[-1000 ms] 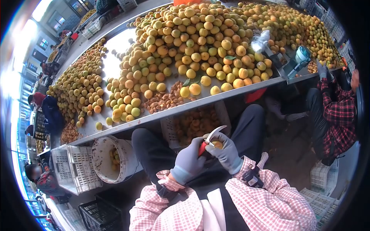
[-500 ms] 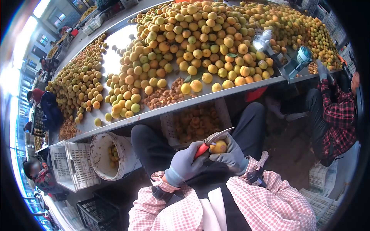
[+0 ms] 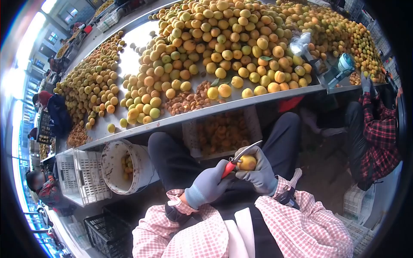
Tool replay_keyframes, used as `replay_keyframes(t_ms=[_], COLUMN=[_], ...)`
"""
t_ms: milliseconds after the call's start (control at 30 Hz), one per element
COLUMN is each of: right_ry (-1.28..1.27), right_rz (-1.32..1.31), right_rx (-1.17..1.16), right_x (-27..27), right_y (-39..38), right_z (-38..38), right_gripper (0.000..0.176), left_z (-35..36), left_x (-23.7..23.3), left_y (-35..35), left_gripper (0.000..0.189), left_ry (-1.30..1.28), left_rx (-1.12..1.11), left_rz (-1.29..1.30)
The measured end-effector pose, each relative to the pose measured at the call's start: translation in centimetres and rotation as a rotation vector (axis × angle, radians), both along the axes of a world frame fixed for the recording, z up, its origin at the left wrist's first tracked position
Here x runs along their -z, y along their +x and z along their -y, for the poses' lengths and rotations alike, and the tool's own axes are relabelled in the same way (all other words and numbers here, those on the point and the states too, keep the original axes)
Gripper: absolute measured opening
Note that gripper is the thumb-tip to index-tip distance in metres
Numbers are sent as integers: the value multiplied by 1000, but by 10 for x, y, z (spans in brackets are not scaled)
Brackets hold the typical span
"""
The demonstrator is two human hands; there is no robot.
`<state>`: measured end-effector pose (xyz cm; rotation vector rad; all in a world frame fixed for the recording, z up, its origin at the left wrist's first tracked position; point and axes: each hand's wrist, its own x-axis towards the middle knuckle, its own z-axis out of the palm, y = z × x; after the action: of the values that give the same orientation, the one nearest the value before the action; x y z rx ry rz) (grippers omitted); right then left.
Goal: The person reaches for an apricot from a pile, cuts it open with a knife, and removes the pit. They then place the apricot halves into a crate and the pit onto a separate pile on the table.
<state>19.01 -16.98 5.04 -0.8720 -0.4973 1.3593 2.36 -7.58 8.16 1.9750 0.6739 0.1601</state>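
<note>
Long metal bench (image 3: 193, 115), piled fruit (image 3: 223, 38) along it. Left hand (image 3: 211, 182): fingers clenched round red-handled knife (image 3: 228, 169). Right hand (image 3: 260, 173): fingers cupping one yellow fruit (image 3: 247, 163) above the lap (image 3: 243, 195). Fruit probably light, firm, easily bruised; best cradled by its sides, clear of the blade (image 3: 249, 148).

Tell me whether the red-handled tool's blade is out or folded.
Out: the metal blade extends from the red handle gripped in the left hand, near the fruit in the right hand.
</note>
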Motion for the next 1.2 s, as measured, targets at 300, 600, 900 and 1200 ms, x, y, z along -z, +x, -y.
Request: replay_keyframes(t_ms=[300,600,900,1200], right_ry=[266,92,160,-208], right_rz=[354,897,1129,247], right_rx=[-23,-108,-220,87], right_x=[-3,4,-3,1], right_y=[12,25,41,50], right_z=[-8,-32,-23,-25], right_gripper=[54,53,52,52], left_z=[6,4,-1,-24], left_x=[10,53,52,-16], left_y=[5,9,29,29], left_gripper=[40,38,46,44], left_ry=[-187,-537,-585,46], left_rx=[1,-136,-147,-210], left_rz=[107,123,298,153])
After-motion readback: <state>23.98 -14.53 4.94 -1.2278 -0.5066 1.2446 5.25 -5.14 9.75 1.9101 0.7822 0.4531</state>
